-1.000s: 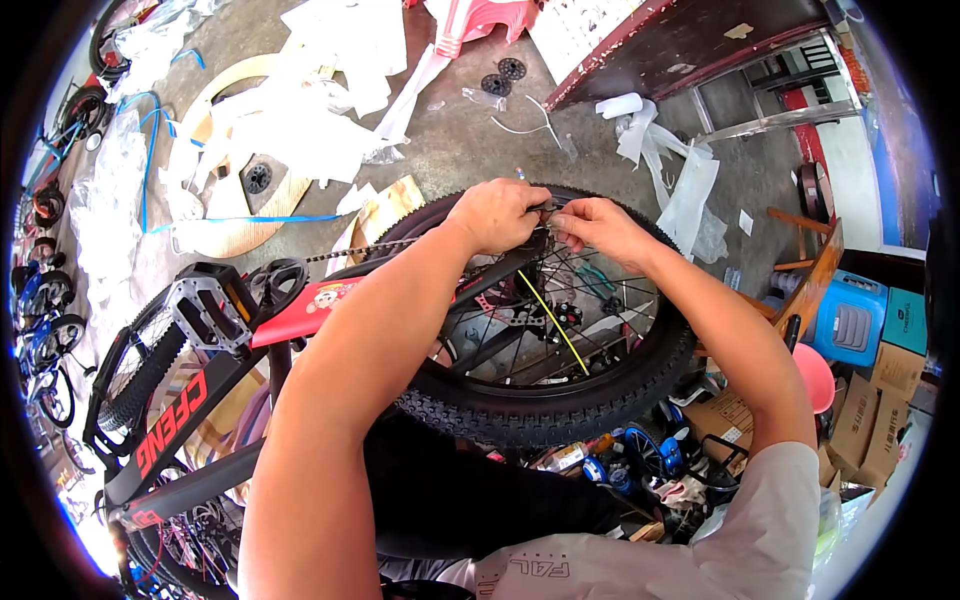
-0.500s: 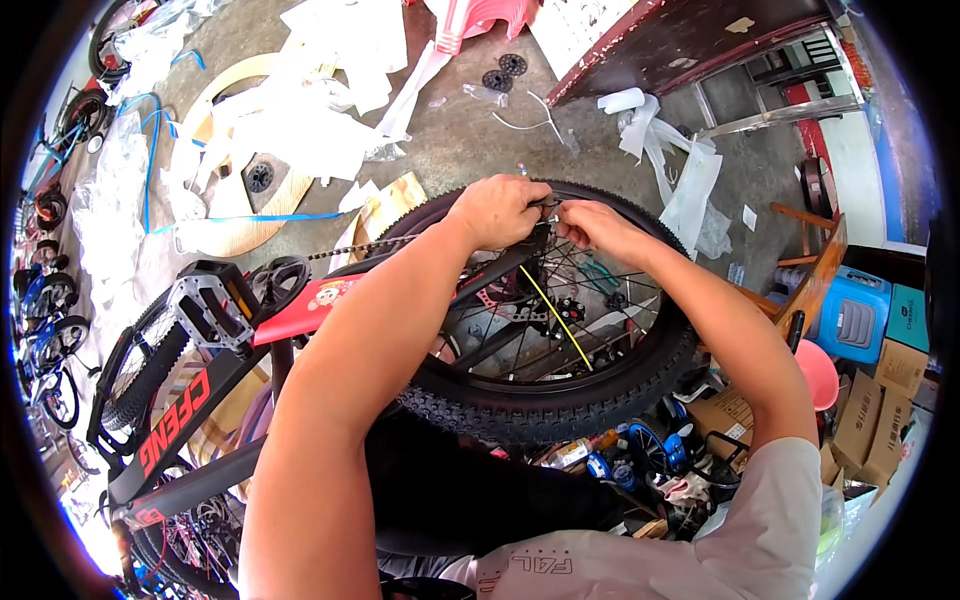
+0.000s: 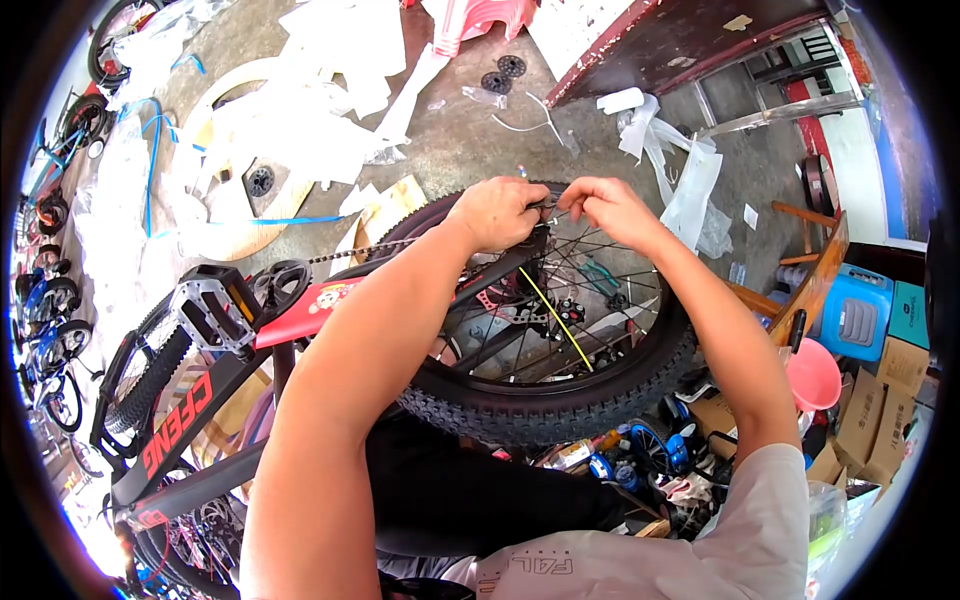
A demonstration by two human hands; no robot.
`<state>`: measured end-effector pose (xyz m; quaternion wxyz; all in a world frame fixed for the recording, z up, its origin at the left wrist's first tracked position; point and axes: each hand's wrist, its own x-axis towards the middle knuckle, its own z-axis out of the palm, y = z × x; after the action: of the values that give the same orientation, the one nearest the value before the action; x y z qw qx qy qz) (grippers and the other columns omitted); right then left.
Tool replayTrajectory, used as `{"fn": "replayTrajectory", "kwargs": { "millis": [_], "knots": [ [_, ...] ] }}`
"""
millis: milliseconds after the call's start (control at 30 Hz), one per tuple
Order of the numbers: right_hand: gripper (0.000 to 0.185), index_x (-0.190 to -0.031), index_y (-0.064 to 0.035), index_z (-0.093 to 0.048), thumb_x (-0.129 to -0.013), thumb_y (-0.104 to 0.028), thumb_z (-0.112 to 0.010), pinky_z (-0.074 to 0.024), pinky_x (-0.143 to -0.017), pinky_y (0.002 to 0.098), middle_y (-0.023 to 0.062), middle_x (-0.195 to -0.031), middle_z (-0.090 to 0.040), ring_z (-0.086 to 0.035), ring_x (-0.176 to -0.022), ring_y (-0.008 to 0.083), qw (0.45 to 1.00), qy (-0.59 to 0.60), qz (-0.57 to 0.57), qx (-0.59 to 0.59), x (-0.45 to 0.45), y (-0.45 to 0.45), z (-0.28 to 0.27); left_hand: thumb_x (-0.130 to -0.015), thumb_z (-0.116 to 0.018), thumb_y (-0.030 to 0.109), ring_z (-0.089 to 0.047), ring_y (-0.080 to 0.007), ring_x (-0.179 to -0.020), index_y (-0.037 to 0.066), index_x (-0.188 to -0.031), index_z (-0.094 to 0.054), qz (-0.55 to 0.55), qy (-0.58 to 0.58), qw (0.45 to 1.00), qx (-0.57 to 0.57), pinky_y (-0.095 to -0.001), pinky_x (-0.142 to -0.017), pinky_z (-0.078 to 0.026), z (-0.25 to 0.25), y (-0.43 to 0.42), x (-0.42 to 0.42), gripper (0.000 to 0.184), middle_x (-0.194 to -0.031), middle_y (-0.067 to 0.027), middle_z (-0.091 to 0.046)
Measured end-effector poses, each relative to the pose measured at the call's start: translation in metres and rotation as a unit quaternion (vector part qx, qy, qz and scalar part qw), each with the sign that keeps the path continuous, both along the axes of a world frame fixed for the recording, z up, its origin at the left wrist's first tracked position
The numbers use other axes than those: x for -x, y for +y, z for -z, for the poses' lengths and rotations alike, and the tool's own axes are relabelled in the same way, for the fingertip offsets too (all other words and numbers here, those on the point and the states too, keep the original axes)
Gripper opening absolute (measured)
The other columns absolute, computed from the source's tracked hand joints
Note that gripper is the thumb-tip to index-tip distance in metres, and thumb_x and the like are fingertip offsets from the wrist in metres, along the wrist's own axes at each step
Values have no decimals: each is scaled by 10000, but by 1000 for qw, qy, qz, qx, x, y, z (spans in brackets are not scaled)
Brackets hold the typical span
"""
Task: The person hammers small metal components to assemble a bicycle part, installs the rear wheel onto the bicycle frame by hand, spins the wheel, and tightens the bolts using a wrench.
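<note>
Above the bicycle wheel [image 3: 560,422], your left hand [image 3: 500,214] and right hand [image 3: 608,212] are slightly apart, fingers bent; their grip I cannot tell.

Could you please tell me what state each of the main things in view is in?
Left hand: fingers bent, grip unclear
Right hand: fingers curled, grip unclear
Bicycle tyre: fitted on its rim
Chain: stretched out between chainring and wheel side
Pedal: attached to the bicycle
Blue strap: loose, uncoiled
White sheets: spread out, overlapping
</note>
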<state>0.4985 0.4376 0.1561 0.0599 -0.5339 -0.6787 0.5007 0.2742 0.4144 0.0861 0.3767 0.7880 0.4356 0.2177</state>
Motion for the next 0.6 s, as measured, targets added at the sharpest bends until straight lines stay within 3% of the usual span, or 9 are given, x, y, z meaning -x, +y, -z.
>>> {"fn": "replayTrajectory", "kwargs": {
  "millis": [133,233,333,433,533,600],
  "knots": [
    [323,-1046,-20,-737,-836,-71,-497,-524,-733,330,78,-855,-736,-671,-789,169,996,-67,-44,33,5,-1,-2,-890,-578,184,-670,-371,-961,92,-997,-691,-4,-7,1000,-12,-480,-847,-529,4,0,0,182,-956,-156,-697],
    [337,-1051,-31,-740,-834,-57,-483,-535,-727,330,69,-832,-732,-681,-762,176,979,-152,-134,-24,-4,0,10,-890,-579,184,-671,-370,-951,90,-995,-689,-3,-16,1000,-15,-476,-845,-529,5,0,1,179,-948,-156,-695],
    [330,-1031,-42,-749,-836,-53,-484,-549,-733,353,80,-845,-748,-706,-757,210,985,-122,-75,-96,-2,-1,4,-890,-579,184,-672,-370,-944,90,-996,-689,-1,-14,1000,-11,-474,-843,-531,2,0,1,180,-946,-152,-696],
    [317,-1012,-45,-755,-837,-56,-491,-552,-735,369,84,-856,-758,-716,-759,228,999,-29,12,-12,5,-2,-9,-889,-578,183,-672,-373,-941,92,-1002,-691,-4,-9,1000,-15,-475,-841,-532,2,0,1,184,-945,-150,-697],
    [323,-1013,-45,-756,-836,-42,-486,-551,-697,364,78,-847,-757,-709,-744,205,994,-86,-69,-6,-1,-6,4,-887,-577,178,-671,-377,-939,92,-1006,-693,-5,-7,1000,-13,-480,-837,-532,1,-1,1,187,-944,-152,-699],
    [338,-1036,-37,-752,-827,-35,-486,-541,-665,341,65,-827,-748,-686,-711,176,974,-106,-147,-138,-7,-5,17,-885,-577,175,-671,-379,-938,92,-1007,-694,-4,-11,1000,-10,-483,-835,-532,1,0,1,188,-946,-154,-700]
  ]
}}
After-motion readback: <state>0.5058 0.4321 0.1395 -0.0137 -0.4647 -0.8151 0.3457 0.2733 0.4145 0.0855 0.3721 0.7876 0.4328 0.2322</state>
